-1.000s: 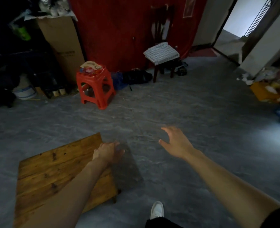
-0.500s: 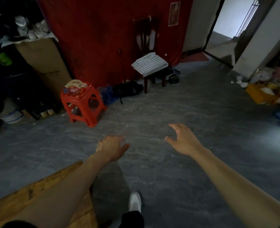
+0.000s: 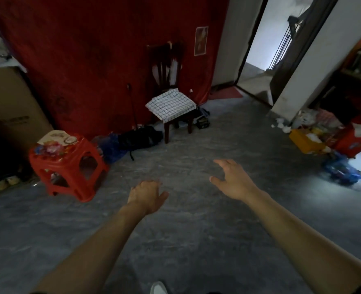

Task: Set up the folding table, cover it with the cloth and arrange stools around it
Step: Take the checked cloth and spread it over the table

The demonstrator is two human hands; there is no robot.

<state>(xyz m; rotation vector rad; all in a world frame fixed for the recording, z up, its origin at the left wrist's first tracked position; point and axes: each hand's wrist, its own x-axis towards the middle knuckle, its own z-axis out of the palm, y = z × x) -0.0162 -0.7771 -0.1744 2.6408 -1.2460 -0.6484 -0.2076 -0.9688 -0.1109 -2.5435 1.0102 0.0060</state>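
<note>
Both the left hand (image 3: 146, 195) and the right hand (image 3: 233, 181) reach forward empty, fingers loose, toward the checked cloth (image 3: 171, 106) lying on the chair (image 3: 169, 85) by the red wall. The folding counter is out of view; fetching the cloth seems the step in hand, with the red stool (image 3: 67, 166) to the left

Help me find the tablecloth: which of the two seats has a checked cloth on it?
The dark wooden chair against the red wall; the checked cloth covers its seat. The red plastic stool holds only small clutter.

stool (image 3: 67, 164): glossy red plastic | cloth (image 3: 171, 106): checked fabric | floor (image 3: 186, 230): matt, possibly stone
</note>
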